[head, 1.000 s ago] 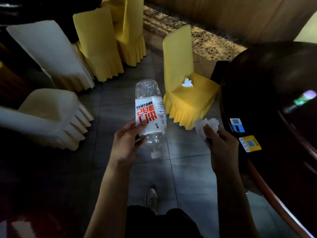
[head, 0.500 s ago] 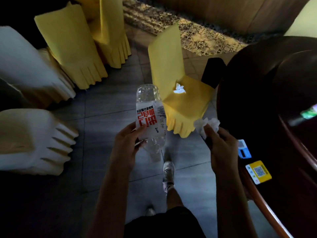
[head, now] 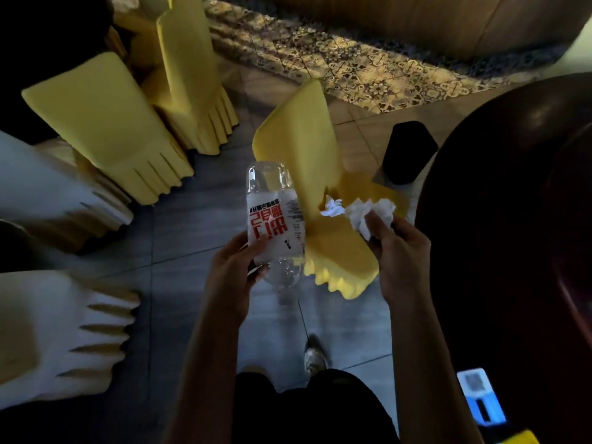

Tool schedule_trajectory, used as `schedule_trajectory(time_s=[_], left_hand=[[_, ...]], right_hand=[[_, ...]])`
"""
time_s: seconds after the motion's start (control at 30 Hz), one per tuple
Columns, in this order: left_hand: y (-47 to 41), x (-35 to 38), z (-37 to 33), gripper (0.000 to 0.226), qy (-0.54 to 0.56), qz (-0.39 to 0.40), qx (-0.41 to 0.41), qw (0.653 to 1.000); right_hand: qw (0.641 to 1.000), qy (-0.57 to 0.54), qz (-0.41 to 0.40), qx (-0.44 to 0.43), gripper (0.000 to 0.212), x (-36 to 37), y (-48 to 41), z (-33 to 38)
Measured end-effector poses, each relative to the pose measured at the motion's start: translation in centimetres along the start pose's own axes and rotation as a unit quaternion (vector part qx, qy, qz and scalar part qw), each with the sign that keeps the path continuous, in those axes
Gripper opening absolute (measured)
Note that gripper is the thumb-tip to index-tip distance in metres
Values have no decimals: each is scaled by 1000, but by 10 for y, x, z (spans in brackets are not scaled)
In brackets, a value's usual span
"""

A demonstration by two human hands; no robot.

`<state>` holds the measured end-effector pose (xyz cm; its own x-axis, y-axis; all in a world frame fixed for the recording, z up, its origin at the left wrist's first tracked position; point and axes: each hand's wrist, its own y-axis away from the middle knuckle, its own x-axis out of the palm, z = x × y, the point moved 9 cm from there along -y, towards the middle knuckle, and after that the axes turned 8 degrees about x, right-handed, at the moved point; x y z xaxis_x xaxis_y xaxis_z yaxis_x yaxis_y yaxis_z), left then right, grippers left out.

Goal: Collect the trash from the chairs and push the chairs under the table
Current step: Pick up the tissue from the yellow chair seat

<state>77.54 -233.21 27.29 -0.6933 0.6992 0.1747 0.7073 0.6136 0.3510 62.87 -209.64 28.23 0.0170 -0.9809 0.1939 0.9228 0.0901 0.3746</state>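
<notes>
My left hand (head: 232,267) grips an empty clear plastic bottle (head: 275,219) with a white and red label, held upside down with its neck pointing to the floor. My right hand (head: 400,251) holds a crumpled white tissue (head: 371,209) just above the seat of a yellow-covered chair (head: 307,161). A second crumpled tissue (head: 331,208) lies on that seat, right beside the one I hold. The chair stands close to the dark round table (head: 512,219) on the right.
Two more yellow-covered chairs (head: 105,129) (head: 192,75) stand at the upper left, and white-covered chairs (head: 57,331) line the left side. A black bin (head: 407,152) sits on the floor behind the chair. Coloured stickers (head: 483,402) lie on the table edge.
I have stepped closer to the yellow chair. My right hand with its tissue has moved over the seat, near the tissue lying there. The bottle stays in my left hand.
</notes>
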Motion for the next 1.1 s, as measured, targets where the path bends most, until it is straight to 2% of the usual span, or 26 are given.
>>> schedule_trajectory(time_s=[0.2,0.37,0.47,0.53,0.57,0.67,0.73,0.83,0.97,1.1], left_hand=[[-75,36,-5,15,-24,3,-20,999],[-156,62,-4,15,-68,48,-33,996],[-220,88,1,17,-102,80,-51,990],[-262,107,6,17,-134,101,-71,983],[-282,116,9,16,-151,112,-80,979],[-341,141,18,21,-216,143,-95,961],[-375,160,25,26,-257,168,-95,947],[-417,188,38,20,-301,202,-93,927],[-467,211,66,15,-360,241,-75,898],[-497,223,98,14,-402,256,-76,876]], right_hand=[[999,1,-35,34,8,4,-69,-8],[995,16,-88,48,10,2,-126,-18],[990,12,-125,63,17,5,-167,-29],[986,14,-150,72,29,12,-192,-38],[983,12,-168,78,31,15,-204,-43],[972,9,-214,100,18,24,-238,-58],[964,30,-235,118,20,28,-258,-71],[950,56,-261,160,17,27,-289,-101],[939,78,-257,216,14,30,-336,-150],[929,98,-230,274,24,37,-384,-201]])
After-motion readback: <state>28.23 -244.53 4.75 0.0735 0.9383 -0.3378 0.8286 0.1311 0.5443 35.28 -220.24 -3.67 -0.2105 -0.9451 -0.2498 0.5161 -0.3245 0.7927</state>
